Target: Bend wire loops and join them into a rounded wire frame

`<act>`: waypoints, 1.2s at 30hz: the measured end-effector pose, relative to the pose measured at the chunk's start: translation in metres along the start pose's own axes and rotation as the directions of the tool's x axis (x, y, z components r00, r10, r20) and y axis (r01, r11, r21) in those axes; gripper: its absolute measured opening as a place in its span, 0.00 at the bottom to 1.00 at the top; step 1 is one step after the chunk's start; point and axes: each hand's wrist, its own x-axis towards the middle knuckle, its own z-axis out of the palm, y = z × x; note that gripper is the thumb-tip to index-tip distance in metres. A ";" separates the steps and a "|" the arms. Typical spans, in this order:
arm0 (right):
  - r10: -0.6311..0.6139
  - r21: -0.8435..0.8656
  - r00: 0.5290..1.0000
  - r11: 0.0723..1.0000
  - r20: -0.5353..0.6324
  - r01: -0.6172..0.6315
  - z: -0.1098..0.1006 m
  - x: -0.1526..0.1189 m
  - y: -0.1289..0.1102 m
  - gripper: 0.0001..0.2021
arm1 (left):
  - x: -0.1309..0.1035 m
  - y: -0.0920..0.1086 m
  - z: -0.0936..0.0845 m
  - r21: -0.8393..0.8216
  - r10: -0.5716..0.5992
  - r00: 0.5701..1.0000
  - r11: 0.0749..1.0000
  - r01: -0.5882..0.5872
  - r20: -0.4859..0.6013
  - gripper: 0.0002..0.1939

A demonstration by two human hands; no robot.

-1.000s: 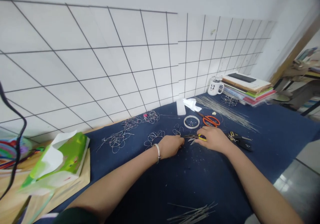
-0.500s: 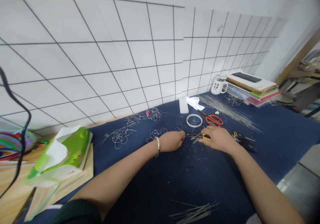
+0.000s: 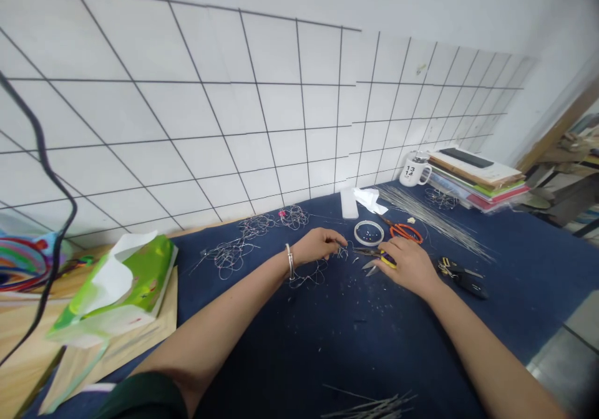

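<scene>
My left hand (image 3: 319,245), with a bangle on its wrist, is closed in a pinch on thin bent wire (image 3: 343,250). A looped wire with small beads (image 3: 306,274) shows just below that hand. My right hand (image 3: 408,264) is wrapped round pliers with yellow handles (image 3: 387,259); their dark jaws point left toward the wire, a little apart from it. Under the jaws, silver pointed blades (image 3: 369,266) stick out by my right fingers; whether I hold them too I cannot tell. A round white dish with small beads (image 3: 369,233) stands just behind the pliers.
Orange-handled scissors (image 3: 406,233) lie behind my right hand, black cutters (image 3: 463,279) to its right. Tangled beaded wire loops (image 3: 229,257) lie at left. Straight wires (image 3: 435,219) lie at the back, more (image 3: 374,406) in front. A mug (image 3: 412,171) stands beside stacked books (image 3: 482,179).
My left hand has turned and lifted its fingers, showing the wire in them, and the looped wire now lies lower beneath it. My right hand keeps the pliers. The camera view has shifted slightly.
</scene>
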 end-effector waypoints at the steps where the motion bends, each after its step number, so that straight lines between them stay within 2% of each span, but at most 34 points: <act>1: -0.010 0.000 1.000 1.000 -0.003 0.010 0.000 0.000 -0.002 0.17 | 0.000 -0.001 -0.001 0.014 0.010 1.000 1.000 -0.009 -0.011 0.15; 4: -0.038 0.003 0.999 0.999 -0.002 0.038 0.000 0.001 -0.007 0.17 | 0.001 -0.003 -0.002 0.034 -0.010 1.000 0.999 0.010 -0.007 0.14; 10: -0.065 -0.042 0.998 0.997 -0.017 0.064 0.001 0.002 -0.011 0.17 | 0.002 -0.005 -0.004 -0.049 -0.076 0.996 0.996 0.078 0.038 0.13; 13: -0.096 -0.094 0.994 0.992 -0.054 0.090 -0.002 0.002 -0.013 0.17 | 0.002 -0.005 -0.005 -0.127 -0.057 0.998 0.990 0.062 0.042 0.12; 19: -0.197 -0.175 0.971 0.969 -0.136 0.172 -0.002 -0.002 -0.015 0.16 | -0.001 -0.004 -0.007 -0.330 0.003 0.993 0.943 0.037 0.120 0.10; 23: -0.233 -0.190 0.954 0.962 -0.190 0.198 0.000 -0.005 -0.016 0.16 | -0.002 -0.004 -0.009 -0.390 0.028 0.984 0.920 0.044 0.177 0.09; 36: -0.276 -0.160 0.950 0.954 -0.146 0.253 -0.003 -0.008 -0.017 0.14 | -0.004 0.000 -0.011 -0.433 -0.018 0.936 0.883 0.180 0.352 0.12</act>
